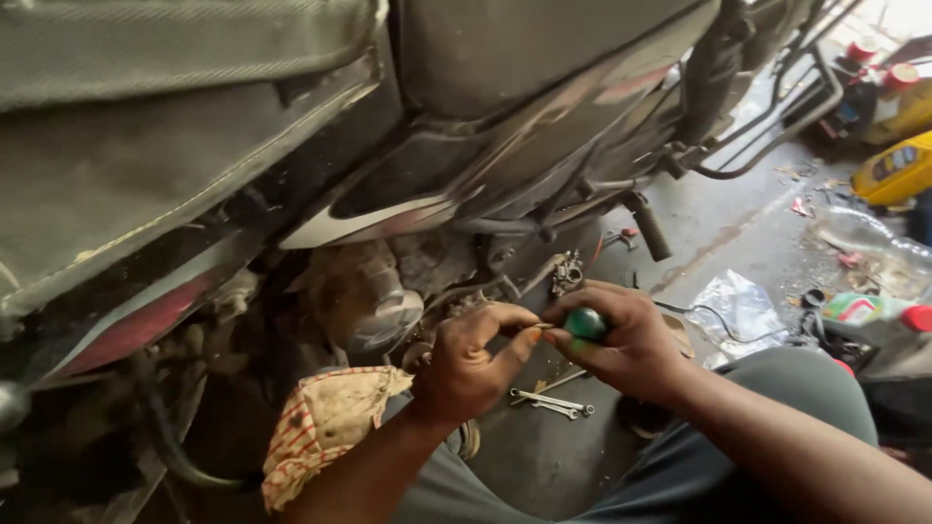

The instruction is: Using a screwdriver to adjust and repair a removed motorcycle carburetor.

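My right hand (626,340) grips a screwdriver with a green handle (586,323), its shaft pointing left toward my left hand (471,364). My left hand is closed around a small part that its fingers hide, right at the screwdriver's tip. Both hands work low beside a motorcycle (291,146), just below its engine (379,301). A red-and-cream checked rag (325,422) lies over my left knee, against my left forearm.
Two spanners (551,402) lie on the concrete floor under my hands. A footpeg (648,228) sticks out to the right of the engine. At the right lie a clear plastic bag (743,306), plastic bottles (864,309) and a yellow container (898,170).
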